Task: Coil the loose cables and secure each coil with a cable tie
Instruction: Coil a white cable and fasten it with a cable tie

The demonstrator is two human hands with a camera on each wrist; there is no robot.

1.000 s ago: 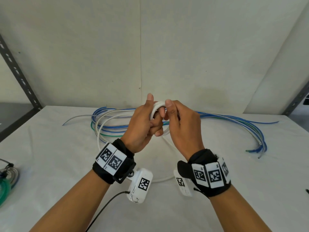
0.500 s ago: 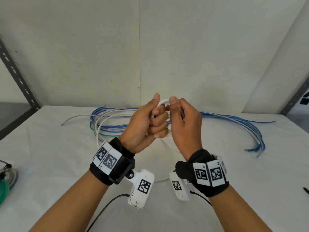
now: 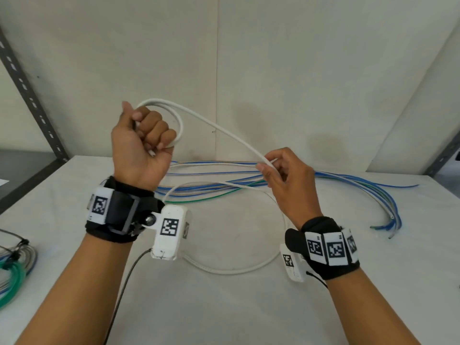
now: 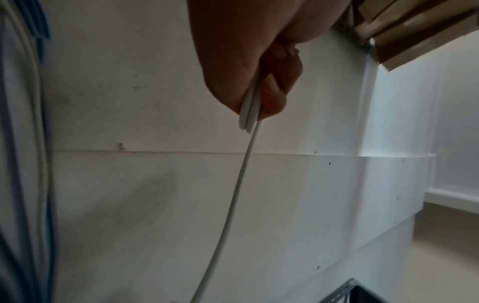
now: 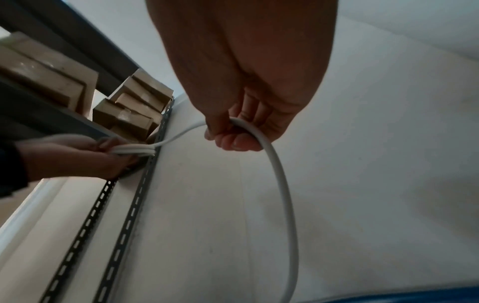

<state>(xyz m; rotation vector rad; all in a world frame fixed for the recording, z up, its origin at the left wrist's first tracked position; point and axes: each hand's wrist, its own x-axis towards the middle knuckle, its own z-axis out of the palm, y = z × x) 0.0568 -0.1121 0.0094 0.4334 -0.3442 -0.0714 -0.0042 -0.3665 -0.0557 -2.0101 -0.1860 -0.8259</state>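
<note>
My left hand (image 3: pixel 146 135) is raised in a fist, gripping a small loop of the white cable (image 3: pixel 219 128); the loop pokes out above and to the right of the knuckles. In the left wrist view the doubled white cable (image 4: pixel 250 110) leaves the fist and runs down. From the loop the cable slants down-right to my right hand (image 3: pixel 278 168), which pinches it between thumb and curled fingers. The right wrist view has the white cable (image 5: pixel 274 160) arching over the right hand's fingers (image 5: pixel 241 141) and dropping down. The slack lies in a wide ring on the table (image 3: pixel 236 270).
Loose blue, white and green cables (image 3: pixel 361 185) stretch across the back of the white table (image 3: pixel 224 314). Tied coils (image 3: pixel 12 267) lie at the left edge. Grey slotted shelf uprights (image 3: pixel 29 95) stand at both sides, with cardboard boxes (image 5: pixel 134 106) on a shelf.
The hands were together at the centre on a small loop. Now the left hand has risen up-left with the loop, and the right hand has slid out to the right along the cable.
</note>
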